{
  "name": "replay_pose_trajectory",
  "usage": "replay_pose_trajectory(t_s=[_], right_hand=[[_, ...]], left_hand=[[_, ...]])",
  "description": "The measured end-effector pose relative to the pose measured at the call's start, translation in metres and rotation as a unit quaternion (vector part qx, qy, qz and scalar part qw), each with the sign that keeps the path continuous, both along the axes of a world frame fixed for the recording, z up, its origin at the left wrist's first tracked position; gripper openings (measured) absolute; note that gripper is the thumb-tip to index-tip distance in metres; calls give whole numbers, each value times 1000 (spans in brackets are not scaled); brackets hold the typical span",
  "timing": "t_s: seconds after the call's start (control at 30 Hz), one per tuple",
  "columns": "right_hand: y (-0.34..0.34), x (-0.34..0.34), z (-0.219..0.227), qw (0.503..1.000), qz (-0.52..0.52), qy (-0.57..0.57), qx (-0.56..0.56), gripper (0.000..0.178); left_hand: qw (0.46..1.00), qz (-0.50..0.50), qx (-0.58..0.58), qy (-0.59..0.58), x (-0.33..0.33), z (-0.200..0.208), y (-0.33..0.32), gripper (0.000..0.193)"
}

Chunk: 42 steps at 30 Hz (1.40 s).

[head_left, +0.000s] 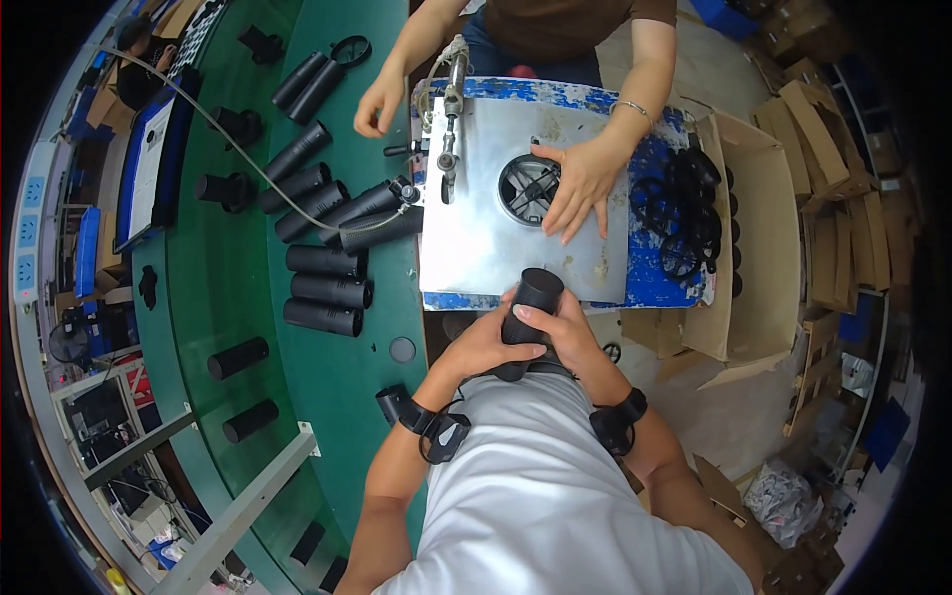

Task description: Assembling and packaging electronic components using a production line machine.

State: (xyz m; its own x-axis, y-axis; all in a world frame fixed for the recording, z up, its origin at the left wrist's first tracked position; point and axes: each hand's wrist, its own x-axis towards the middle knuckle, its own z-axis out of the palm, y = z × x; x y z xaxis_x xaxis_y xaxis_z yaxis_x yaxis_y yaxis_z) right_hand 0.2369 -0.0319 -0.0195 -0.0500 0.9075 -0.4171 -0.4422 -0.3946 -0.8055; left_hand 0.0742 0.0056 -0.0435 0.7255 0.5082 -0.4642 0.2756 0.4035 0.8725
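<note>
Both hands [526, 337] around upright black tube [531, 307].

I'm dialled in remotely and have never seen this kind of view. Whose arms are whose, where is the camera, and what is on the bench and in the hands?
There is one picture, from a wide camera worn on a person's head and looking down, so straight edges bend near the rim. The two forearms coming up from the lower edge are the wearer's own. The left hand and right hand together grip one black tube, held close to the white shirt. Each wrist carries a black strap.

Ahead lies a metal plate on a worn blue board, with a round opening in it. The arms reaching in from the top belong to a co-worker, one hand resting flat beside that opening. More black tubes lie on the green table to the left. A cardboard box with black rings stands on the right.
</note>
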Motion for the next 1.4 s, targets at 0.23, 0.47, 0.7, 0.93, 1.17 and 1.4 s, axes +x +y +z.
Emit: replay_pose_trajectory(t_s=[0.23, 0.47, 0.7, 0.93, 1.17, 1.4], right_hand=[[-2, 1, -4, 1000, 2, -12, 13, 29], [-2, 1, -5, 1000, 5, -21, 14, 28], [-1, 0, -3, 999, 8, -31, 11, 27], [-1, -1, -3, 999, 16, -39, 14, 26], [-2, -2, -7, 999, 2, -32, 13, 27], [-2, -2, -8, 1000, -3, -28, 10, 27]], left_hand=[[1000, -4, -6, 0, 1, 0, -1, 73], [1000, 9, 2, -7, 1, -4, -3, 72], [1000, 12, -2, -8, 1, -2, -3, 65], [1000, 13, 5, -18, -1, -4, -4, 69], [999, 3, 35, 7, 1, 3, -2, 68], [999, -2, 37, 10, 0, 7, -1, 68]])
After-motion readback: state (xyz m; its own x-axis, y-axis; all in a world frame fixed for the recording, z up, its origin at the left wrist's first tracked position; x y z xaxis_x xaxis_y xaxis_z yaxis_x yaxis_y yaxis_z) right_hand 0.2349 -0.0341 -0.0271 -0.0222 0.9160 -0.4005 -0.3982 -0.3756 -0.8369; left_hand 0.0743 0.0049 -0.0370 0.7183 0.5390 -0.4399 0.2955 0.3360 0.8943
